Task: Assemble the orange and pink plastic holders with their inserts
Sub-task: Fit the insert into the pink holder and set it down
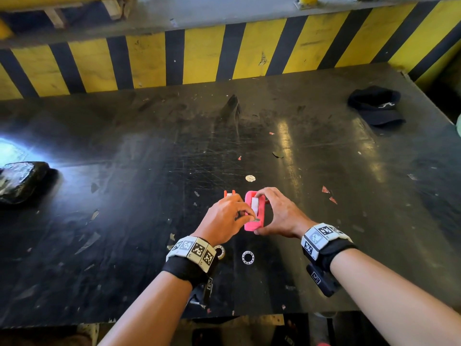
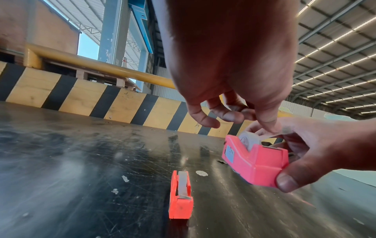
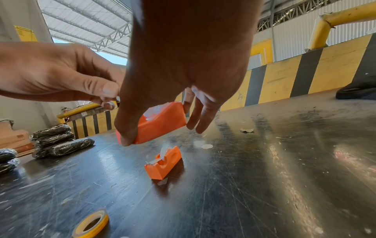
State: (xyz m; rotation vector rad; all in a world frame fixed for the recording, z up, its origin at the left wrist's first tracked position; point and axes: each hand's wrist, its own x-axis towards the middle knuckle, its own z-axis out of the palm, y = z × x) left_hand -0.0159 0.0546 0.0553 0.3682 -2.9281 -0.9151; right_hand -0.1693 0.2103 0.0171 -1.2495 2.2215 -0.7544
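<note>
My right hand point(image 1: 260, 213) grips the pink holder point(image 1: 249, 226) by its two ends, thumb at the near end, and holds it just above the black table point(image 1: 324, 158). A white tape roll point(image 1: 255, 204) sits in its slot. My left hand point(image 1: 252, 217) pinches the loose tape end at the holder's cutter end. The left wrist view shows the pink holder point(image 2: 254, 164) tilted and off the table. The orange holder point(image 1: 229, 194) stands on the table just left of it, with its tape insert point(image 2: 182, 183) seated. In the right wrist view the orange holder point(image 3: 163, 162) lies under the held one point(image 3: 162, 124).
Near my wrists lie a clear tape roll point(image 1: 247, 257) and a second roll point(image 1: 219, 250); a yellow roll point(image 3: 91, 223) shows in the right wrist view. A black cap point(image 1: 376, 106) lies far right, a black wrapped bundle point(image 1: 22, 181) far left. A yellow-black barrier point(image 1: 199, 58) closes off the back.
</note>
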